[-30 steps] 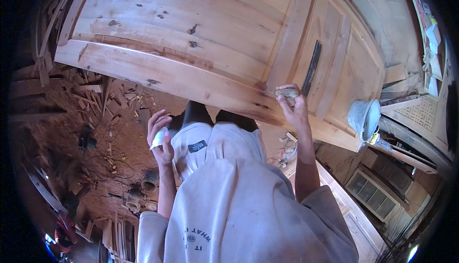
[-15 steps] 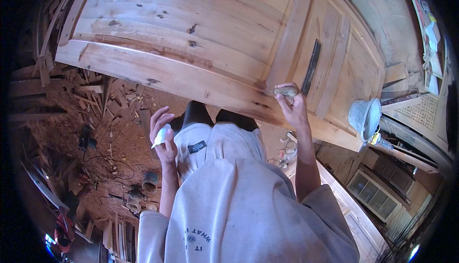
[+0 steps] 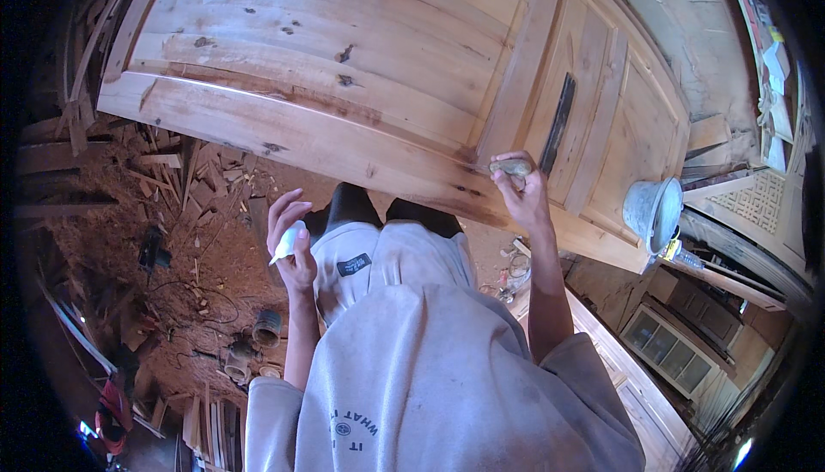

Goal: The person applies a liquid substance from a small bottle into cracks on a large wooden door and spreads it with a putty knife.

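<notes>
A large pale wooden panel door point(image 3: 318, 133) with dark knots and brown patches lies in front of me. My right hand point(image 3: 527, 195) is closed over its near edge, gripping a small grey-brown lump point(image 3: 512, 166) between thumb and fingers. Whether that lump touches the wood I cannot tell. Beside it a dark narrow strip point(image 3: 559, 121) rests along the door's frame. Over the floor, left of my legs, my left hand point(image 3: 294, 253) is closed around a small white piece point(image 3: 287, 242) with a pointed lower corner. Its exact kind is unclear.
A grey-white bucket point(image 3: 653, 214) stands at the door's right end, close to a small bottle point(image 3: 683, 255). Wood scraps point(image 3: 193, 180) and sawdust cover the floor at left, with a dark can point(image 3: 267, 328) among them. A paned wooden frame point(image 3: 675, 347) is at lower right.
My right hand has shifted slightly left along the door's edge with the grey-brown lump. My left hand keeps the white piece in nearly the same place.
</notes>
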Available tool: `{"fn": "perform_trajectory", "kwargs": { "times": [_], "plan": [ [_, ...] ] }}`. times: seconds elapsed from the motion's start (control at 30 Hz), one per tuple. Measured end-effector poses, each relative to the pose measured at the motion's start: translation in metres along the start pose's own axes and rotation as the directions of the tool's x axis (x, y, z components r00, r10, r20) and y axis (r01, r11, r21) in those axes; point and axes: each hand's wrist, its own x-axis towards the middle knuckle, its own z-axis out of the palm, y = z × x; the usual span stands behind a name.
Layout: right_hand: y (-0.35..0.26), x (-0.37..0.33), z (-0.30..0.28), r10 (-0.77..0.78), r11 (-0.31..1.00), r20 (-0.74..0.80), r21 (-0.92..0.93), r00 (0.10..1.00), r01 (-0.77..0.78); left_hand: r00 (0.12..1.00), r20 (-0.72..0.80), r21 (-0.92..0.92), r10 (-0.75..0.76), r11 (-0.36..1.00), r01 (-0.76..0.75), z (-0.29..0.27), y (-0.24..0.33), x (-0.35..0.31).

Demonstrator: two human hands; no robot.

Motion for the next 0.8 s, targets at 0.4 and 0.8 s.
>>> {"fn": "perform_trajectory", "kwargs": {
  "times": [0.4,0.8],
  "plan": [
    [0.002,0.001,0.002,0.014,1.0,-0.034,-0.006,0.999,-0.014,1.0,0.002,-0.012,-0.013,1.0,0.013,0.0,-0.001,0.005],
    [-0.007,0.02,-0.005,0.043,0.995,0.007,-0.086,0.999,-0.042,0.999,-0.005,-0.003,0.034,0.999,-0.034,-0.001,0.0,0.009]
  ]
}}
